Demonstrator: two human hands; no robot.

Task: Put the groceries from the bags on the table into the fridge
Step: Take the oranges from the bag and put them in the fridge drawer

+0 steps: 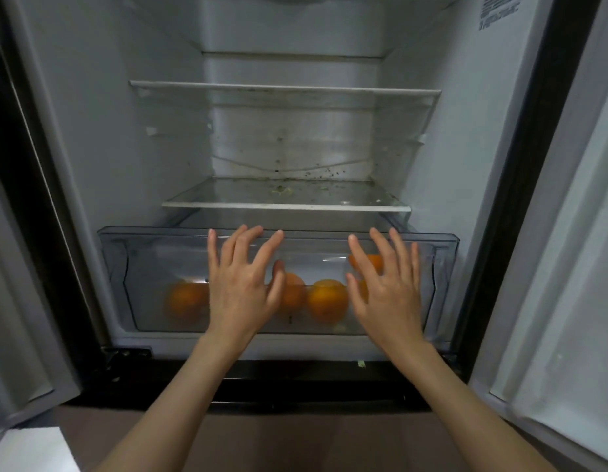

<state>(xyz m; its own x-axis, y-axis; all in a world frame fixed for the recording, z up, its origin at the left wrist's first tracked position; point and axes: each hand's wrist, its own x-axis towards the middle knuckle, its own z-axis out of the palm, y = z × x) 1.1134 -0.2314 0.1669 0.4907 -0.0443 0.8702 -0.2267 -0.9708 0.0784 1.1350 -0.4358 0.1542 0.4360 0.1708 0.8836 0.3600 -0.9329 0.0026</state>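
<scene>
Oranges (327,300): I count at least four, loose in the clear drawer (442,267) at the bottom of the fridge (91,137); one sits farther back on the right, the rest near the front wall. Blur keeps me from an exact count.

Left hand (241,284): fingers spread wide, holding nothing, in front of the drawer's face, fingertips near its top rim. Whether it touches the plastic I cannot tell.

Right hand (386,289): the same, spread and empty, right of centre.

Risks, as I judge them:
- An uneven push from the two hands could skew the drawer so it jams on its runners.
- A hard shove would send the loose oranges rolling against the walls and bruise them.
- Fingertips hooked over the rim could get caught under the shelf (285,206) just above it.

Edges and room:
- Drawer stands partly pulled out, its rim forward of the shelf edge.
- Gap between rim and shelf is slim.
- Side walls of the fridge sit just beside the drawer's ends.
- Both doors (561,267) stand open, well apart from my arms.
- Upper shelf (285,87) holds nothing; the lower one carries crumbs.
</scene>
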